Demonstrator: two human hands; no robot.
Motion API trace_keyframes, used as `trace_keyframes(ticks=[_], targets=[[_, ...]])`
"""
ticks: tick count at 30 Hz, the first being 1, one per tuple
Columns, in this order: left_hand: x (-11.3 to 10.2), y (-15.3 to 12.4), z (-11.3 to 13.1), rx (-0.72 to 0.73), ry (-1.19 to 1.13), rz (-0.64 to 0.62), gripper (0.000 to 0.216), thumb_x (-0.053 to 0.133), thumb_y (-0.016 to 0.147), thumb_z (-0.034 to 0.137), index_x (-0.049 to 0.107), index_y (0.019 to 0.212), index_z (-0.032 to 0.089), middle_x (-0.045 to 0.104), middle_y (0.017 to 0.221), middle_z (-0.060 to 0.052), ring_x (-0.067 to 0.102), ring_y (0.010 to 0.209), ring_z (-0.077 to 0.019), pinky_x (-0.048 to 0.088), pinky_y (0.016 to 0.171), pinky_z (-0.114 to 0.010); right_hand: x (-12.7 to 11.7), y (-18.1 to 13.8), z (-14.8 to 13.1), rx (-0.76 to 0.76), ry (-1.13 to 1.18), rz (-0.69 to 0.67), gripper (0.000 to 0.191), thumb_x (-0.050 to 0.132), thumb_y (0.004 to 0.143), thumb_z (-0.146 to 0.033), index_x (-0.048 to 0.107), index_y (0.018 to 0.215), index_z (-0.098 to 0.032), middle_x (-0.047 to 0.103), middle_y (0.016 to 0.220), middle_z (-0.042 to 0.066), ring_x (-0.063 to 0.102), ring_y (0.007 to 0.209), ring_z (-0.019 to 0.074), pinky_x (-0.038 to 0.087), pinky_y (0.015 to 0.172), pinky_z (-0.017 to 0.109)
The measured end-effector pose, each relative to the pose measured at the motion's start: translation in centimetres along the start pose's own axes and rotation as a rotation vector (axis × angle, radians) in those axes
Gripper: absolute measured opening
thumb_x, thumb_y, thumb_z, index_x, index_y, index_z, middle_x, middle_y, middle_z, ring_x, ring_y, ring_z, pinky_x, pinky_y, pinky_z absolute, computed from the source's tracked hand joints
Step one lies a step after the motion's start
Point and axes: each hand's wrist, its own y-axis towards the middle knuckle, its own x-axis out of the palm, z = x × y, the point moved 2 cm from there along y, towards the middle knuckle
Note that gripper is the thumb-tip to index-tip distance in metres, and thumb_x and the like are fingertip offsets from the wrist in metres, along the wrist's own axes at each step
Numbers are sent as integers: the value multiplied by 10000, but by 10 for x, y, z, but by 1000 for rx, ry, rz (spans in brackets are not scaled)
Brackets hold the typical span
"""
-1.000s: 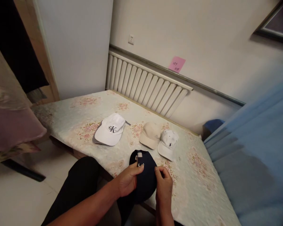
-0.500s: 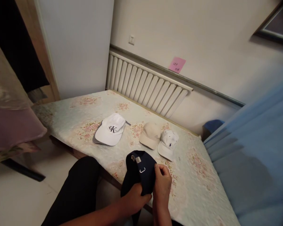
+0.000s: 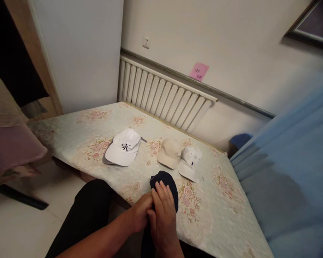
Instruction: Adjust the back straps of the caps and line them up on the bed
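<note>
A dark navy cap (image 3: 165, 181) lies at the near edge of the flowered table (image 3: 218, 211), part of it hanging over the edge. My right hand (image 3: 164, 215) lies flat on top of it with the fingers stretched out and pressed down. My left hand (image 3: 141, 215) sits just left of it, fingers curled round the cap's lower side, mostly hidden under the right hand. Farther back lie a white cap with a black logo (image 3: 123, 147), a beige cap (image 3: 170, 153) and a second white cap (image 3: 190, 162), all apart from my hands.
A white radiator (image 3: 161, 95) runs along the wall behind the table, with a pink note (image 3: 199, 71) above it. Blue cloth (image 3: 288, 168) fills the right side. My dark trouser leg (image 3: 91, 208) is below the table edge. A pink cushion (image 3: 10, 147) is at the left.
The navy cap has been folded smaller. My right hand went from pinching its edge to lying flat over it, and my left hand shifted to its left side.
</note>
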Motion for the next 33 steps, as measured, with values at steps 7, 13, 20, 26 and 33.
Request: trace_keyframes(ticks=[7,13,20,26,33], targets=[[11,6,-1,-404,-397,95,359,545,837,435,684,932,117,701,794,-94,646,812,-231,455,779,-324,5,-2,38,132,-109,-58,520,444,904,-305,328,1398,-194,424,1415,117,309,1348,279,306,1052,581],[1,6,-8,-617,-526,102,438,504,840,508,677,844,106,691,698,-83,643,623,-195,467,643,-290,9,-22,64,500,-32,58,476,365,929,-308,367,1380,-153,458,1382,152,422,1281,254,393,1015,502],[6,12,-4,-365,-458,125,380,550,841,407,658,1062,115,716,864,-80,638,923,-227,411,892,-311,11,-4,14,143,-140,-52,541,446,899,-245,291,1413,-174,352,1457,132,244,1375,267,307,1059,564],[5,6,-5,-601,-555,30,537,469,842,559,657,1043,98,712,790,-104,665,800,-240,459,812,-332,17,-13,42,322,-81,-19,489,419,909,-278,359,1384,-182,359,1456,112,259,1370,258,268,1075,565],[1,11,-7,-661,-605,60,573,412,866,566,644,1015,64,699,744,-110,654,653,-219,476,661,-302,11,-33,73,861,313,50,483,368,891,-406,525,1257,-131,539,1311,125,477,1231,237,364,1040,420]])
